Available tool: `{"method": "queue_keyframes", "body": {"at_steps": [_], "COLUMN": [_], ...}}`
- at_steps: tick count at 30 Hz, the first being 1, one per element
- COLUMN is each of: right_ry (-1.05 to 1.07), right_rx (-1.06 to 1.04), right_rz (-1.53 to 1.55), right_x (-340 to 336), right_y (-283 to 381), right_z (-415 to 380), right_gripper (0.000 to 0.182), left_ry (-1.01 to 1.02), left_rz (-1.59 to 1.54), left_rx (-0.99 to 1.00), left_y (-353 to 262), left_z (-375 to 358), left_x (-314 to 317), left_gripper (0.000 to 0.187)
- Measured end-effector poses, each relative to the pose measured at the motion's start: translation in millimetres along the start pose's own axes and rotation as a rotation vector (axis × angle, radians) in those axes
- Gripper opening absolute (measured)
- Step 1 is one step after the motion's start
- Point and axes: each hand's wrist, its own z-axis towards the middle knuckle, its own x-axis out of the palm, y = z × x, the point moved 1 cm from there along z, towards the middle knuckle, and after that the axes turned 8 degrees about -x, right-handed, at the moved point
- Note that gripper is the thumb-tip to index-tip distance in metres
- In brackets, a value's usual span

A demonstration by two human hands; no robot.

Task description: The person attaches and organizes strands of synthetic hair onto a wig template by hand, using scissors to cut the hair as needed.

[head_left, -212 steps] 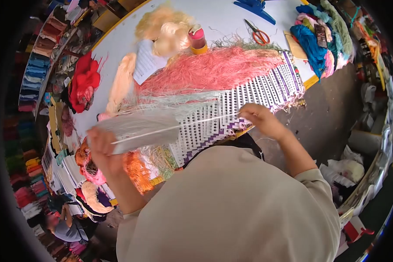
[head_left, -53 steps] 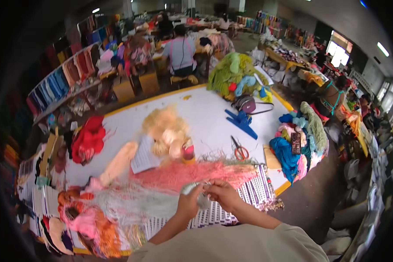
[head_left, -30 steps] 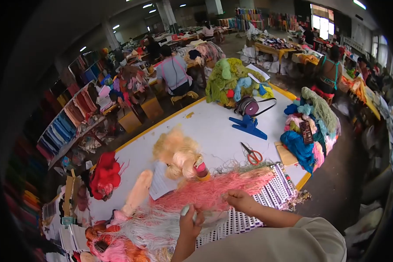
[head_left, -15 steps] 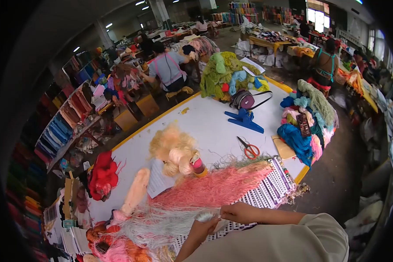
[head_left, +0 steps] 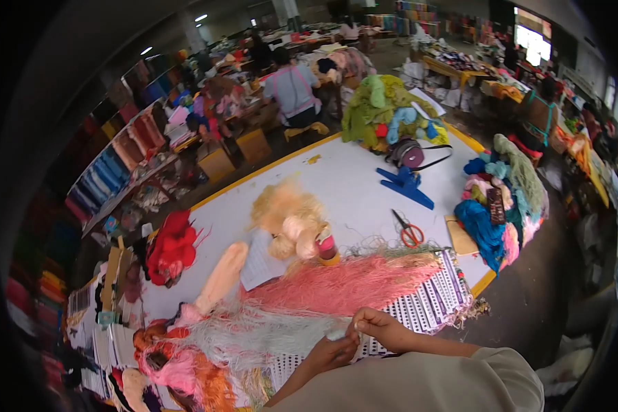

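My left hand [head_left: 334, 350] is closed at the right end of a pale grey-white thread bundle [head_left: 254, 335], above a sheet printed with dark dots [head_left: 419, 309]. Right beside it, my right hand [head_left: 381, 326] has its fingers pinched, nearly touching the left fingertips. What lies between the fingers is too small to make out. Coral-pink threads [head_left: 343, 283] spread just beyond both hands. Behind them are a spool with pink thread [head_left: 327, 248] and cream yarn [head_left: 292, 223].
Orange-handled scissors [head_left: 411, 235], a blue clamp-like object [head_left: 405, 185] and a purple bag [head_left: 408, 154] lie farther back. Yarn piles stand at the back [head_left: 381, 106] and right [head_left: 484, 223]; red yarn [head_left: 172, 248] is left. A seated person [head_left: 292, 89] works beyond the table.
The view has shifted, so the table's things appear farther right. My right hand is raised slightly, its fingers less tightly curled, and my left hand has turned beside it.
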Motion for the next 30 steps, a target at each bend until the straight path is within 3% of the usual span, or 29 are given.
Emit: {"method": "queue_keyframes", "body": {"at_steps": [2,4,6,11,19,21,25,27,28,30], "right_ry": [-0.005,-0.044,-0.066,-0.038,-0.035,-0.040,-0.048,-0.064,-0.066,-0.115], "right_rx": [0.023,0.023,0.028,0.023,0.013,0.012,0.000,-0.002,-0.004,-0.029], "right_rz": [0.006,-0.010,-0.116,0.094,0.103,0.114,0.089,0.086,0.084,0.040], "right_x": [0.9,-3.4,-4.3,0.1,-6.0,-5.0,-3.8,-2.9,-3.9,-5.6], "right_y": [-4.7,-15.7,-14.5,-5.2,-10.9,-11.2,-12.4,-9.8,-8.9,-8.4], "right_z": [0.3,-2.5,-3.6,-9.2,-18.2,-19.8,-21.3,-22.3,-22.5,-22.2], "right_gripper": [0.012,0.012,0.011,0.016,0.019,0.019,0.019,0.017,0.017,0.016], "left_ry": [-0.012,-0.155,-0.158,-0.235,-0.231,-0.390,-0.282,-0.500,-0.497,-0.259], "left_rz": [0.060,0.121,0.077,0.092,0.151,0.203,0.144,0.233,0.235,0.304], "left_rx": [-0.016,0.021,0.045,0.049,-0.007,-0.032,-0.062,0.013,0.012,-0.009], "left_y": [-0.6,5.3,9.5,9.4,9.6,10.2,11.0,4.9,2.2,-9.7], "left_z": [-2.4,-0.8,3.7,-0.5,3.0,2.5,3.3,-0.5,-2.3,-9.4], "left_x": [1.6,1.6,-5.6,4.8,7.9,13.2,0.8,32.8,23.3,-6.2], "left_gripper": [0.019,0.018,0.017,0.016,0.014,0.016,0.016,0.017,0.017,0.017]}}
